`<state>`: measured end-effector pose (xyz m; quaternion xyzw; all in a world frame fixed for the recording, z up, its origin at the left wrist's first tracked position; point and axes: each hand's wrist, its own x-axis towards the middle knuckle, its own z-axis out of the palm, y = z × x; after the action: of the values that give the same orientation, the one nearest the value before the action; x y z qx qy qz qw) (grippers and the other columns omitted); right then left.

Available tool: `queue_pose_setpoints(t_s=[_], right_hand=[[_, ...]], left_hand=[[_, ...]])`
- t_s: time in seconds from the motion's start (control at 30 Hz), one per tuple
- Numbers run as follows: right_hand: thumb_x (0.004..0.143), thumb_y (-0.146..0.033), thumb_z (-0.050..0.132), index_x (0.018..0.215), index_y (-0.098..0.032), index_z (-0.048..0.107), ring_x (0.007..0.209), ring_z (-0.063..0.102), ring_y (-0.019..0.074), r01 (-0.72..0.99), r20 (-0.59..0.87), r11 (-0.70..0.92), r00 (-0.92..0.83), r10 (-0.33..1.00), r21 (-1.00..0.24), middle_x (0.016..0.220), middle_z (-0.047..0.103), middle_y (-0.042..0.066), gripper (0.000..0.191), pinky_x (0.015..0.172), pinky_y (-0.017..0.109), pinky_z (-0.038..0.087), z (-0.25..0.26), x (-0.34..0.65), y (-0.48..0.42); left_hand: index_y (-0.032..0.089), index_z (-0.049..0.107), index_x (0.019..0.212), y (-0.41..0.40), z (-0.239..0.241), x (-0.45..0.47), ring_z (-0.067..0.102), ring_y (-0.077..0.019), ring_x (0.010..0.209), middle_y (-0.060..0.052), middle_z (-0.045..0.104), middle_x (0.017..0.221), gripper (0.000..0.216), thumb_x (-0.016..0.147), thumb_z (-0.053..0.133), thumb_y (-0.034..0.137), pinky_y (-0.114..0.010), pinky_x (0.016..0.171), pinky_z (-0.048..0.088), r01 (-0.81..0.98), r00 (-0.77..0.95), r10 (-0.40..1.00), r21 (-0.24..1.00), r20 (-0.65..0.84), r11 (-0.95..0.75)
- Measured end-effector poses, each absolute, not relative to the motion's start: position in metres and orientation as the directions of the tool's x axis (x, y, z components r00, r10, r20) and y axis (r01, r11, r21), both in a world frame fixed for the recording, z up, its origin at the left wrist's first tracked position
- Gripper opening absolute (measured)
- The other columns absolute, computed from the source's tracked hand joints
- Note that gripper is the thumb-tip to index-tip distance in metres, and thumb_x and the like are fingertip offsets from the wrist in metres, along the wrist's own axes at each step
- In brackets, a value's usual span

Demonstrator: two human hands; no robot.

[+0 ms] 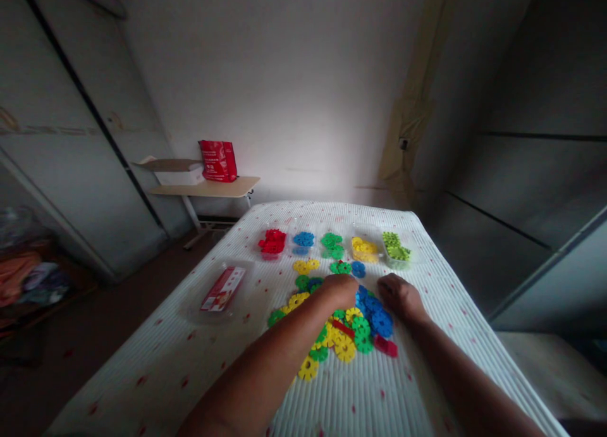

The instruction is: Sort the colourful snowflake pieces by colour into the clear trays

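My left hand (342,289) reaches over a loose pile of flower-shaped plastic discs, its fingers curled down beside the blue discs (380,322). What those fingers hold is hidden. To the right of the pile, my right hand (401,296) rests low with its fingers curled in; I cannot make out anything in them. Yellow discs (344,348) and green discs (361,334) lie mixed in the heap, partly covered by my left forearm. A red piece (386,346) sits at the pile's near right edge, and another red piece (343,329) lies across the yellow ones.
Behind the pile, clear tubs hold red pieces (272,241), blue discs (303,239), green discs (332,245), yellow discs (364,248) and light green pieces (395,246). A labelled clear plastic container (224,289) lies left. Beyond stands a side table (213,188) with a red bag (219,160).
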<state>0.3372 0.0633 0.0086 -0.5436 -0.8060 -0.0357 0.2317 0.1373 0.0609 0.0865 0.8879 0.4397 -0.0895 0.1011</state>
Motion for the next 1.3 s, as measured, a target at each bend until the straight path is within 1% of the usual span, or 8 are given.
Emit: queue_pose_setpoints(t_s=[0.23,0.5,0.7,0.87,1.03,1.1,1.2,1.3], right_hand=[[0.084,-0.026,0.036,0.078,-0.018,0.063,0.073,0.056,0.0151,0.893,0.41,0.403,-0.296,0.863,-0.203,0.076,0.06,0.005,0.029,0.066,0.024,0.04,0.009,0.337,0.063],[0.085,-0.027,0.034,0.078,-0.018,0.062,0.073,0.056,0.0149,0.898,0.398,0.397,-0.299,0.867,-0.189,0.077,0.06,0.006,0.029,0.066,0.024,0.04,0.01,0.335,0.063],[0.084,-0.026,0.035,0.076,-0.018,0.061,0.07,0.055,0.0143,0.898,0.39,0.391,-0.294,0.873,-0.2,0.075,0.059,0.005,0.028,0.063,0.023,0.039,0.013,0.335,0.062],[0.085,-0.029,0.035,0.074,-0.019,0.061,0.071,0.054,0.0137,0.899,0.364,0.383,-0.29,0.885,-0.213,0.075,0.059,0.004,0.03,0.064,0.023,0.038,0.01,0.337,0.064],[0.086,-0.029,0.034,0.077,-0.019,0.06,0.073,0.054,0.014,0.905,0.346,0.37,-0.286,0.894,-0.21,0.078,0.059,0.004,0.03,0.066,0.023,0.039,0.01,0.337,0.063],[0.086,-0.029,0.033,0.077,-0.018,0.06,0.073,0.054,0.0141,0.907,0.344,0.369,-0.287,0.894,-0.203,0.078,0.058,0.005,0.03,0.066,0.023,0.039,0.011,0.336,0.062],[0.087,-0.029,0.033,0.078,-0.019,0.06,0.073,0.054,0.0138,0.907,0.353,0.369,-0.283,0.892,-0.204,0.078,0.058,0.004,0.03,0.065,0.023,0.038,0.013,0.335,0.061],[0.086,-0.027,0.034,0.077,-0.019,0.06,0.072,0.054,0.0136,0.904,0.36,0.384,-0.301,0.883,-0.186,0.078,0.058,0.004,0.029,0.065,0.022,0.038,0.012,0.334,0.061]], left_hand=[[0.013,0.065,0.09,0.061,0.075,0.135,0.061,-0.0224,0.09,-0.014,0.064,0.098,0.025,0.074,0.046,0.011,-0.029,0.077,0.049,0.791,0.612,0.778,0.126,-0.142,-0.599],[0.018,0.059,0.089,0.054,0.076,0.128,0.058,-0.0163,0.084,-0.008,0.056,0.104,0.023,0.07,0.049,0.009,-0.024,0.072,0.046,0.748,0.634,0.772,0.285,-0.039,-0.6],[0.019,0.058,0.08,0.056,0.067,0.12,0.055,-0.0147,0.079,-0.003,0.062,0.084,0.023,0.066,0.047,0.004,-0.022,0.068,0.041,0.683,0.653,0.754,0.374,0.072,-0.628],[0.019,0.061,0.077,0.063,0.064,0.103,0.053,-0.011,0.069,0.002,0.061,0.073,0.025,0.063,0.047,0.003,-0.019,0.062,0.039,0.604,0.61,0.773,0.53,0.174,-0.595],[0.018,0.065,0.083,0.064,0.061,0.084,0.054,-0.0106,0.07,0.001,0.062,0.078,0.027,0.063,0.051,0.007,-0.019,0.066,0.041,0.522,0.493,0.836,0.688,0.24,-0.505],[0.017,0.064,0.083,0.065,0.059,0.078,0.054,-0.0105,0.069,0.001,0.061,0.077,0.025,0.063,0.052,0.009,-0.02,0.064,0.042,0.469,0.419,0.872,0.762,0.252,-0.446],[0.015,0.061,0.085,0.067,0.057,0.069,0.049,-0.0082,0.05,0.004,0.056,0.061,0.023,0.064,0.052,0.015,-0.019,0.048,0.04,0.338,0.284,0.949,0.913,0.134,-0.23],[0.014,0.056,0.087,0.075,0.062,0.056,0.044,-0.007,0.037,0.007,0.049,0.048,0.023,0.066,0.053,0.022,-0.017,0.038,0.034,0.176,0.189,0.982,0.983,0.027,-0.061]])
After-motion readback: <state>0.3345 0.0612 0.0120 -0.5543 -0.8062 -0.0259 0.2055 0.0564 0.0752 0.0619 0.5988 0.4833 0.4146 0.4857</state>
